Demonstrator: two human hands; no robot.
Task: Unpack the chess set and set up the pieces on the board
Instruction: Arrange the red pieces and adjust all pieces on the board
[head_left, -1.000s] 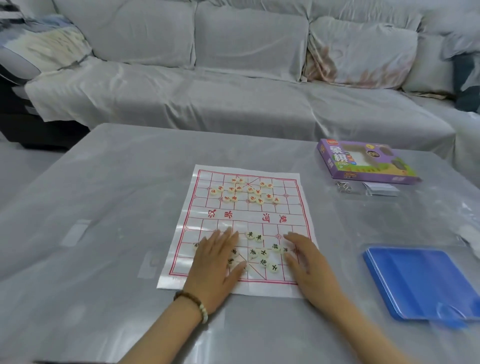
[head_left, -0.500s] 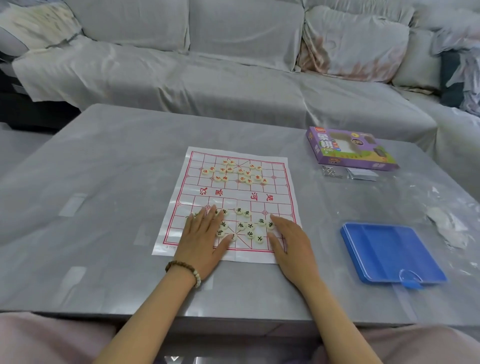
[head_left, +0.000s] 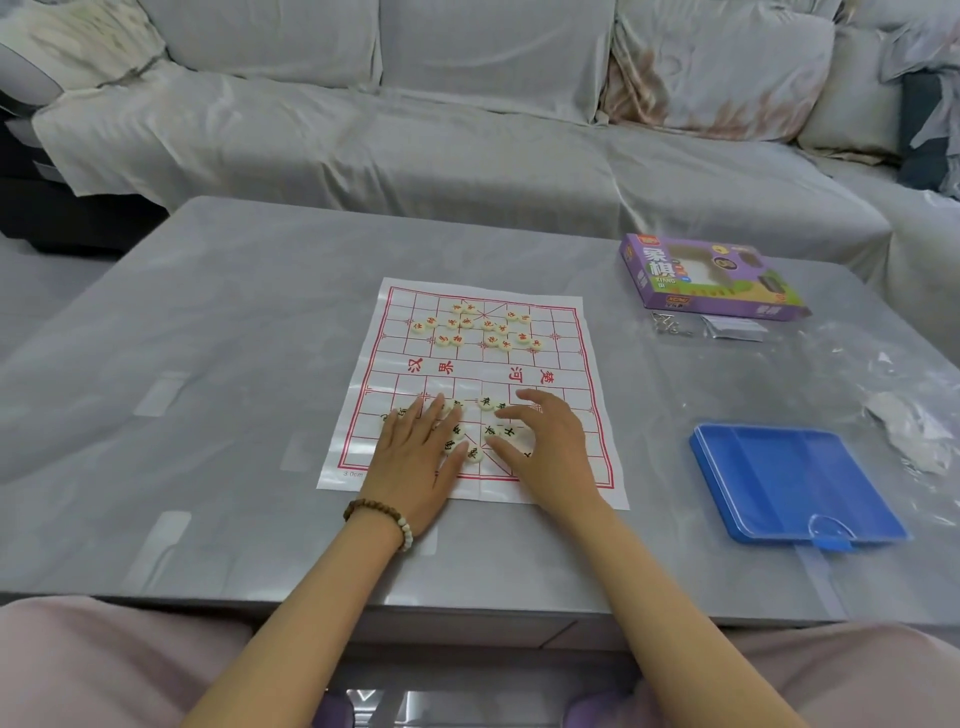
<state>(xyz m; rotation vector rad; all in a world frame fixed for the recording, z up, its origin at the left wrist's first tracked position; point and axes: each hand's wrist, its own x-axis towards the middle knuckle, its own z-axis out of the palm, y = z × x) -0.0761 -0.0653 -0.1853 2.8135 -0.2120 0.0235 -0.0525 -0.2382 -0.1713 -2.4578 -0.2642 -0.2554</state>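
Board sheet (head_left: 483, 374): thin paper, centre of frame, flat on the bench (head_left: 208, 364). Black-lettered pieces (head_left: 487, 402): loose heap on its lower half, unsorted. Red-lettered pieces (head_left: 470, 325): loose cluster on its upper half. Left hand (head_left: 415, 457): grip wide, fingers flat over the heap. Right hand (head_left: 548, 449): grip wide, fingers arched over pieces, holding none. Purple box (head_left: 711, 275), upper right; blue case (head_left: 789, 478), lower right. Risk: sweeping palms likely drag the light sheet, scattering red cluster or rolling discs off
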